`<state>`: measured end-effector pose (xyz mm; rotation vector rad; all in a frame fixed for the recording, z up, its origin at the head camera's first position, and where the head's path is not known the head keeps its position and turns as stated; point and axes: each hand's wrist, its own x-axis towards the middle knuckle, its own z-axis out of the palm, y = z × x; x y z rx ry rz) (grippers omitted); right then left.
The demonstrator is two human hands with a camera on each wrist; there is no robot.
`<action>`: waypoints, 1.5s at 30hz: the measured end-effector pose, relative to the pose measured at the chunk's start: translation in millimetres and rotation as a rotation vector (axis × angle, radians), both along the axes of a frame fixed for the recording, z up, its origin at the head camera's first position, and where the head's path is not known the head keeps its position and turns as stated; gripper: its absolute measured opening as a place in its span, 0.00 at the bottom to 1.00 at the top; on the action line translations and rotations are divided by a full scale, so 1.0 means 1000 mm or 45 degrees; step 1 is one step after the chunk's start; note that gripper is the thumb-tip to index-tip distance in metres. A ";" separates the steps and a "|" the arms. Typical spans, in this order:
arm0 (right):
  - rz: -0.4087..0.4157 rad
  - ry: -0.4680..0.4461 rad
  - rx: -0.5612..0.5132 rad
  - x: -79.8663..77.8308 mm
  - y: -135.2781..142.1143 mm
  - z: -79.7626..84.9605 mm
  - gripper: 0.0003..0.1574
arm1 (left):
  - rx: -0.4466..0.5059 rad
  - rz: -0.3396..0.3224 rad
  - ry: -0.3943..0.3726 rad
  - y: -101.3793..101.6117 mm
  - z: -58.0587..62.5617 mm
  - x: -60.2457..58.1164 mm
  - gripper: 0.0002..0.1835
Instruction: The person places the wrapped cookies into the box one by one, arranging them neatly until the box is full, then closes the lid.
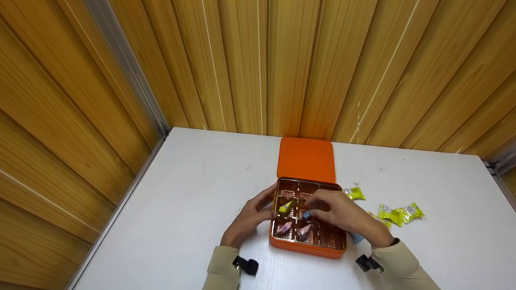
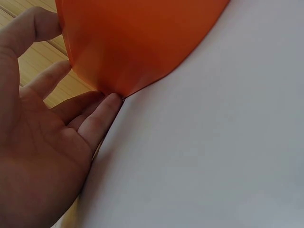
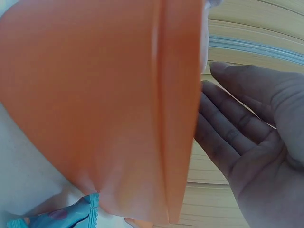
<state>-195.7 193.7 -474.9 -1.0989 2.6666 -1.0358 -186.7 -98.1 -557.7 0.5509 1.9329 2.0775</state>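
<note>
An orange box (image 1: 308, 251) with a divided copper-brown tray stands on the table. My left hand (image 1: 252, 215) is at its left side, thumb at the rim; in the left wrist view its rather straight fingers (image 2: 99, 118) touch the outer wall. My right hand (image 1: 340, 207) reaches over the tray from the right. A small blue wrapped candy (image 1: 306, 215) shows beside the right thumb in the middle compartment; thumb and index finger stand apart. A yellow-green candy (image 1: 285, 208) lies in the middle-left compartment, pinkish candies (image 1: 284, 228) in the front-left and front-middle ones.
The orange lid (image 1: 306, 159) lies behind the box. Several loose yellow-green candies (image 1: 411, 212) are on the white table (image 1: 193, 193) to the right. A blue-wrapped candy (image 3: 71, 213) lies beside the box's right wall. Wood-patterned walls (image 1: 282, 68) enclose the back and left.
</note>
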 end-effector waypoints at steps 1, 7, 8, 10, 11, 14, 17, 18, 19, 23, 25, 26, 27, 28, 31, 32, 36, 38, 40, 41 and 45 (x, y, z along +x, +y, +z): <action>0.001 -0.001 -0.006 0.000 0.001 0.000 0.14 | 0.003 -0.003 -0.002 0.000 0.000 0.000 0.43; -0.027 0.005 -0.038 0.005 0.006 0.001 0.13 | 0.011 -0.001 0.015 0.000 0.000 0.000 0.43; -0.034 0.009 -0.045 0.006 0.007 0.001 0.13 | 0.006 0.003 0.020 0.000 0.000 0.000 0.44; -0.052 0.012 -0.063 0.008 0.009 0.001 0.13 | -0.008 0.015 0.028 0.000 0.000 0.000 0.44; -0.061 0.011 -0.070 0.008 0.010 0.001 0.13 | -0.010 0.019 0.026 0.000 0.000 0.000 0.44; -0.094 0.029 -0.087 0.010 0.013 0.001 0.13 | -0.028 0.030 0.021 0.000 -0.001 0.000 0.43; -0.128 0.060 -0.098 0.012 0.016 0.000 0.14 | -0.025 0.028 0.018 0.001 -0.002 0.000 0.43; -0.136 0.076 -0.105 0.012 0.018 -0.001 0.14 | -0.025 0.029 0.021 0.001 -0.002 0.000 0.43; -0.144 0.090 -0.113 0.012 0.019 -0.001 0.14 | -0.024 0.026 0.024 0.001 -0.002 -0.001 0.43; -0.160 0.145 -0.161 0.014 0.024 -0.004 0.16 | -0.005 0.026 0.011 0.001 -0.001 0.000 0.44; -0.173 0.174 -0.185 0.015 0.027 -0.005 0.17 | 0.007 0.024 -0.003 0.001 -0.001 0.000 0.44; -0.186 0.189 -0.192 0.015 0.029 -0.005 0.18 | 0.011 0.024 -0.012 0.001 -0.001 0.000 0.44; -0.200 0.200 -0.197 0.016 0.030 -0.005 0.18 | 0.010 0.024 -0.019 0.001 -0.001 0.000 0.44; -0.210 0.207 -0.208 0.017 0.032 -0.005 0.18 | 0.014 0.022 -0.021 0.001 -0.001 0.000 0.44; -0.252 0.240 -0.227 0.019 0.035 -0.005 0.19 | 0.007 0.024 0.001 0.001 -0.001 0.000 0.43; -0.264 0.247 -0.232 0.020 0.036 -0.005 0.20 | 0.005 0.025 0.002 0.001 -0.001 0.000 0.43; -0.306 0.249 -0.251 0.024 0.040 -0.003 0.19 | -0.003 0.024 0.014 0.001 -0.001 0.000 0.43; -0.330 0.241 -0.252 0.026 0.041 -0.003 0.19 | -0.004 0.018 0.024 0.001 -0.001 0.000 0.43; -0.363 0.226 -0.250 0.028 0.043 -0.003 0.19 | 0.004 0.008 0.047 0.000 -0.001 -0.001 0.43; -0.382 0.216 -0.248 0.029 0.044 -0.004 0.19 | 0.010 0.004 0.055 0.000 -0.001 -0.001 0.44; -0.455 0.143 -0.259 0.033 0.047 -0.005 0.21 | 0.023 -0.006 0.065 0.000 -0.001 -0.002 0.45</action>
